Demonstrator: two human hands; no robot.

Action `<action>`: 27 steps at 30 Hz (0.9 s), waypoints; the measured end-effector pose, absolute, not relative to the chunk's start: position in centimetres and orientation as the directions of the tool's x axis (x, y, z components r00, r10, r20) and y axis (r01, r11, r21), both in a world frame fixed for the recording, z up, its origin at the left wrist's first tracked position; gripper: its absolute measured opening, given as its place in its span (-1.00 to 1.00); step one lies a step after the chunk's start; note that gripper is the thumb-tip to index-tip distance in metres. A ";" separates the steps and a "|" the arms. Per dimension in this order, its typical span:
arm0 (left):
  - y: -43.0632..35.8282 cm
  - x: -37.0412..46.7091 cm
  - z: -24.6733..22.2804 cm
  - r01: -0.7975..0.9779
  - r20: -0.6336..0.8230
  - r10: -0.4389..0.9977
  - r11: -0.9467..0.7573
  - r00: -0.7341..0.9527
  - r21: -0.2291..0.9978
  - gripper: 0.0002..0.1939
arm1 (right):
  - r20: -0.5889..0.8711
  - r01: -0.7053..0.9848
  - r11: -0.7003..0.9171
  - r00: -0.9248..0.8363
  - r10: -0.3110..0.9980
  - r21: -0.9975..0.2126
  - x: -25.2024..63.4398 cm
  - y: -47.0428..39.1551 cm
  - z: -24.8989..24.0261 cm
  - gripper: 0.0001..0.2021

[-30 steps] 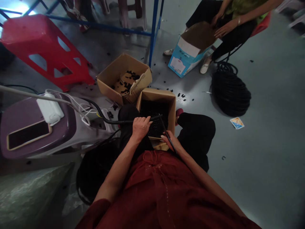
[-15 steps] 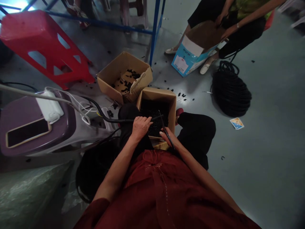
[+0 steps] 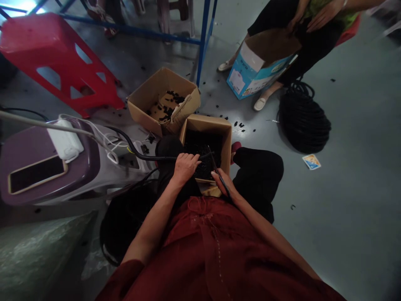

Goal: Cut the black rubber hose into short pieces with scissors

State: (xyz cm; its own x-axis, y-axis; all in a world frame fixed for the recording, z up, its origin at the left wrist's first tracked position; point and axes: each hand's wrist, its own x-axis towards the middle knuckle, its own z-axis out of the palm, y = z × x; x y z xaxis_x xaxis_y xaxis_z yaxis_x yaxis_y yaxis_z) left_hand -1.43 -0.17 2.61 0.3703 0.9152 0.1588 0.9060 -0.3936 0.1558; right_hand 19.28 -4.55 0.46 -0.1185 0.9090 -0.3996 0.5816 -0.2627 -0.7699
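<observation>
My left hand (image 3: 186, 168) is wrapped round a black rubber strip (image 3: 153, 158), which comes in from the left and passes out beyond my fingers. In my right hand (image 3: 223, 180) is a slim, dark pair of shears (image 3: 222, 177), its handle lying along my palm and its tip pointing up and away. The blades stand at the strip's free end; whether they touch it I cannot tell. Beneath both hands, between my knees, is an open cardboard box (image 3: 227, 144) with many short black pieces (image 3: 200, 144) inside.
A second cardboard box (image 3: 140, 106) with black scraps stands beyond. At left are a red stool (image 3: 37, 37) and a purple-topped seat (image 3: 28, 142) bearing a phone (image 3: 36, 174). A coil of black strip (image 3: 303, 121) lies right, near a seated co-worker's blue box (image 3: 250, 75).
My hands, the strip and the shears stay almost in place. The co-worker's hands have shifted up, one foot has moved left, and the blue box has turned slightly.
</observation>
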 end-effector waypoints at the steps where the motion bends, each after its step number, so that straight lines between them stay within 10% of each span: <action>1: -0.2 -1.4 2.6 0.905 0.157 0.914 -0.396 0.374 0.154 -0.69 | -0.401 0.590 -0.260 -0.121 0.908 -0.765 19.3 -4.6 0.5 -0.59; 27: -0.1 -1.2 2.6 0.908 0.054 0.916 -0.402 0.399 0.115 -0.75 | -0.442 0.753 -0.203 -0.128 0.888 -0.626 19.6 -4.9 -1.3 -0.69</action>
State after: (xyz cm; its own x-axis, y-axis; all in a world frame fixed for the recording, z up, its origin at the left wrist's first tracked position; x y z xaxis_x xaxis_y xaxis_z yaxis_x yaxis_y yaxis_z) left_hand -1.22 -0.11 2.63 0.3987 0.9155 0.0535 0.9083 -0.4023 0.1151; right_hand 19.56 -4.92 -1.26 -0.1281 0.8878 -0.4420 0.7530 -0.2030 -0.6260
